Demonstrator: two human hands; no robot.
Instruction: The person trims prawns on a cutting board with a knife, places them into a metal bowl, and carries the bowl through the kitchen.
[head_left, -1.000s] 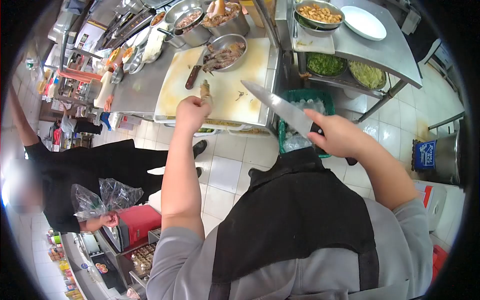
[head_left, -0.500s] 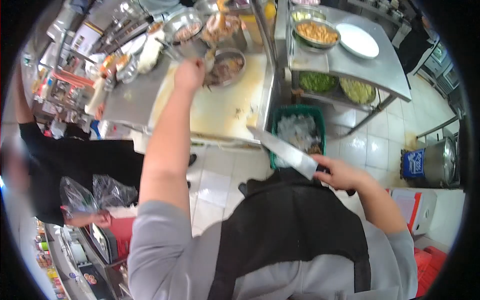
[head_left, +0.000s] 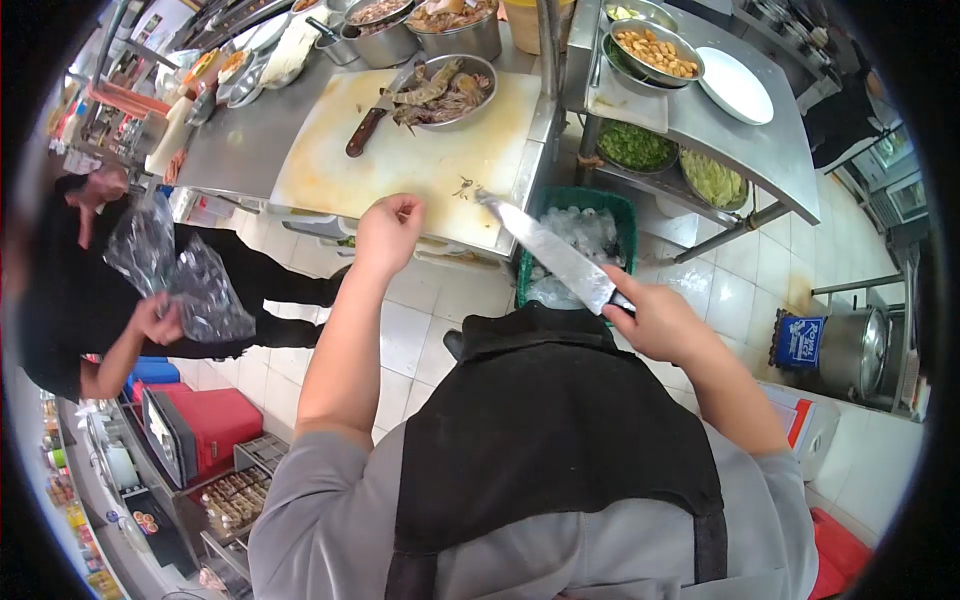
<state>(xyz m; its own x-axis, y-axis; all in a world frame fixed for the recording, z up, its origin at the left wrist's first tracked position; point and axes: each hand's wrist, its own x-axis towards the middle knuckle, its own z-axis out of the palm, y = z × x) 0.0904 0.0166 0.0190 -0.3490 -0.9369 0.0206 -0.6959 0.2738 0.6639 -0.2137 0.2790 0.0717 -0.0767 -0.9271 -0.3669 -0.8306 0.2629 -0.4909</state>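
Observation:
My right hand [head_left: 655,310] grips the handle of a large knife [head_left: 553,255], its blade pointing up and left with the tip over the edge of the white cutting board [head_left: 400,200]. Near the board's front edge, my left hand [head_left: 393,230] is closed, fingertips together; whether anything small is between them cannot be made out. A metal bowl [head_left: 485,112] at the back of the board holds shrimp [head_left: 430,88]. Beside it lies a second knife with a brown handle [head_left: 367,132]. Small dark scraps are near the big knife's tip.
A green basket [head_left: 627,225] of plastic bags stands below the board's right side. On the right table are a bowl of fried pieces [head_left: 655,52] and a white plate [head_left: 735,85]. At left, a person [head_left: 60,290] in black holds clear plastic bags [head_left: 180,270].
My left hand reached to the bowl with a shrimp, then came back to the board's front without it. The person at left has turned and raised the bags. The view has shifted.

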